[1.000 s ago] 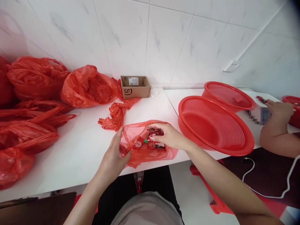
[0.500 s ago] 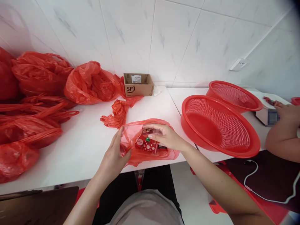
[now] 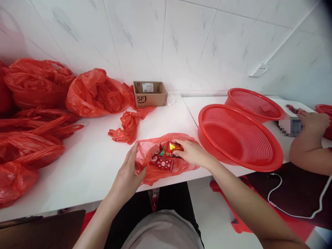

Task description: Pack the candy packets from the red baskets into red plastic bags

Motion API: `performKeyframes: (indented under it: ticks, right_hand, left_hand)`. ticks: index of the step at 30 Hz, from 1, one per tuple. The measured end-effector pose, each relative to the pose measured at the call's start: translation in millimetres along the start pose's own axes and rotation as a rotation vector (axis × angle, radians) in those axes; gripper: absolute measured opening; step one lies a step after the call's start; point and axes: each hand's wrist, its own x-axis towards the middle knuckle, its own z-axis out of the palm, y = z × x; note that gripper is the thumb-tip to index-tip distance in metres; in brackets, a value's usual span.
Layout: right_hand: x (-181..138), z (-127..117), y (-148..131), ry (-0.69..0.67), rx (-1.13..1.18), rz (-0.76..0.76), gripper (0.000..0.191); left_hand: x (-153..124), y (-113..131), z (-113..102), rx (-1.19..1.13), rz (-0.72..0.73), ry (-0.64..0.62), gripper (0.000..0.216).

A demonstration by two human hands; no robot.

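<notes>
A thin red plastic bag point(image 3: 181, 136) lies spread at the table's front edge, its mouth facing up. Inside are several small wrapped packets: a red one with white dots point(image 3: 165, 164), a green one point(image 3: 162, 151) and others partly covered. My left hand point(image 3: 129, 169) holds the bag's left side, thumb and fingers curved around the film. Over the right part of the bag, my right hand point(image 3: 194, 152) pinches a shiny red and gold packet point(image 3: 171, 148); its far end is hidden by the fingers.
Two red mesh baskets point(image 3: 201, 138) stand to the right, one behind the other. A small cardboard box point(image 3: 151, 100) sits near the wall. Red bags point(image 3: 98, 95) crowd the left side, with a crumpled bag point(image 3: 126, 128) nearer. Another person's hand point(image 3: 315, 121) is at far right.
My right hand has shifted slightly right and now grips the red and gold packet, uncovering more packets. My left hand stays at the bag's side. The other person's hand has moved.
</notes>
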Motion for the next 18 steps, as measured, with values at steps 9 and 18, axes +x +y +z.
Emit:
performKeyframes:
  ticks: [9,18]
  right_hand:
    - [-57.3,-68.0,-15.8,0.103,0.308,-0.189,0.041]
    - [-116.8,14.9,42.5,0.508,-0.256,0.141,0.049]
  left_hand:
    - [1.1,-4.6,1.8,0.02,0.03,0.008,0.077]
    - [-4.1,-14.1,1.0,0.013,0.014,0.028,0.062]
